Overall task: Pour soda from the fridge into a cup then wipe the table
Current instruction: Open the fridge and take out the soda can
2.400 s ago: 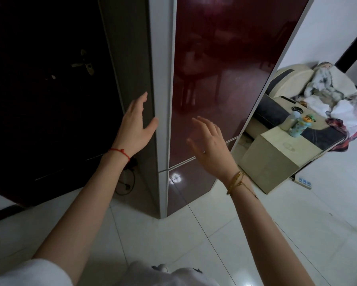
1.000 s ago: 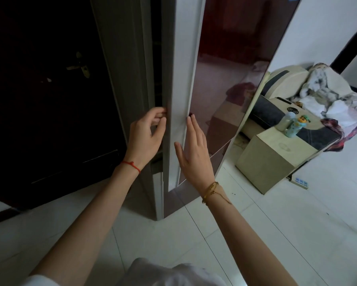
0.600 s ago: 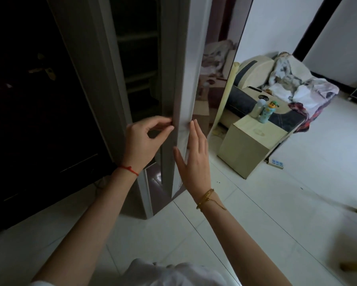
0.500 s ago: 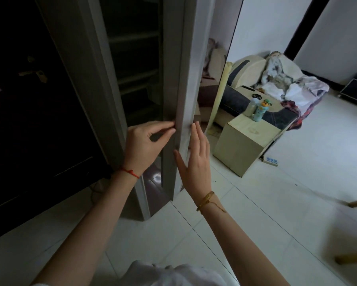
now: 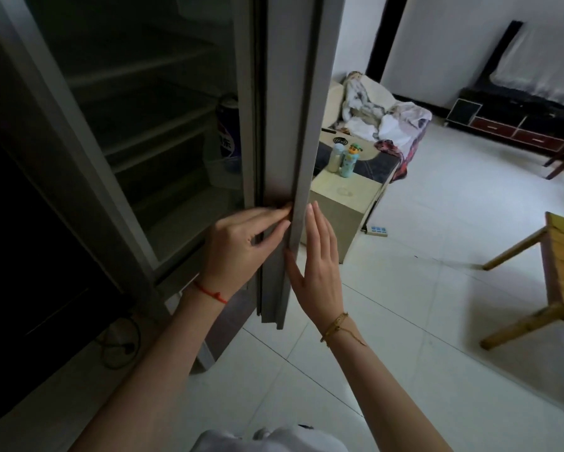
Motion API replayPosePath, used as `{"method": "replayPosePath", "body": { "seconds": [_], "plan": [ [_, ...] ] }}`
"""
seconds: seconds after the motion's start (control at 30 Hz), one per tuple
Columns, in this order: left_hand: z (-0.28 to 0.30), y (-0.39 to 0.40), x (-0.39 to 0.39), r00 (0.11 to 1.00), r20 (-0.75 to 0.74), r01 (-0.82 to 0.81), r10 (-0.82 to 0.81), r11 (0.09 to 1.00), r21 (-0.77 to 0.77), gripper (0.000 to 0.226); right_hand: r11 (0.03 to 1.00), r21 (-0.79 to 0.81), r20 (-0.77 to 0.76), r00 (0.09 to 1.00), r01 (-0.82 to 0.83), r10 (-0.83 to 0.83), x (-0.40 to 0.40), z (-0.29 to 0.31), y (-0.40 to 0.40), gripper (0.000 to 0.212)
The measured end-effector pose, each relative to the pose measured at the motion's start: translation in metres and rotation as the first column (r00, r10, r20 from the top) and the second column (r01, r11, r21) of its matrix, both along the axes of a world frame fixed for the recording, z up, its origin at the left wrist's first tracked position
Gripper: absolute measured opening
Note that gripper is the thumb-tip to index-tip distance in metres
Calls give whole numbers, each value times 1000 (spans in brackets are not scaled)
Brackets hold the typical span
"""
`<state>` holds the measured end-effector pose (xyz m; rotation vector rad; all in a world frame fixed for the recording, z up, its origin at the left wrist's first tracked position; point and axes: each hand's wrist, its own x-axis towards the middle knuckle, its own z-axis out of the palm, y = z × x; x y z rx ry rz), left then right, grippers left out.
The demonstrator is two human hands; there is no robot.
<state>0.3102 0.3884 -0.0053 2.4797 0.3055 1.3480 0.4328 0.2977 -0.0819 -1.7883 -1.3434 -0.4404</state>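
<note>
Grey and edge-on, the fridge door (image 5: 290, 158) stands open in the middle of the frame, and both hands are on its edge. The left hand (image 5: 241, 246) grips the inner side of the edge with curled fingers and thumb. The right hand (image 5: 319, 265) lies flat on the outer side, its fingers straight, only pressing. In the dark fridge (image 5: 127, 125), at the upper left of the frame, a blue soda bottle (image 5: 229, 132) stands upright in a door shelf, just beside the door edge. To the right of the door, on a low beige table (image 5: 346, 194), stand two small bottles (image 5: 342, 158) close together. A wooden chair (image 5: 557, 272) is at the right edge of the frame, on the white tile floor (image 5: 437, 288).
</note>
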Motion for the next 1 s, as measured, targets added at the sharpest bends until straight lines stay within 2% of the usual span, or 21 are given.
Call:
{"method": "replayPosePath", "body": {
  "seconds": [0.23, 0.47, 0.77, 1.0],
  "plan": [
    [-14, -9, 39, 1000, 0, -2, 2, 989, 145, 27, 990, 92, 25, 994, 104, -107, 27, -6, -19, 70],
    [-15, -19, 69, 1000, -2, -6, 7, 966, 259, 40, 970, 108, -32, 976, 216, -214, 58, -3, -37, 68],
    [-20, -37, 119, 986, -83, 156, -145, 978, 138, 53, 942, 94, -64, 946, 323, -318, 118, 5, -60, 73],
    [-25, -59, 174, 985, -98, 147, -139, 986, 80, 63, 943, 96, -22, 948, 318, -318, 180, 3, -71, 68]
  ]
}}
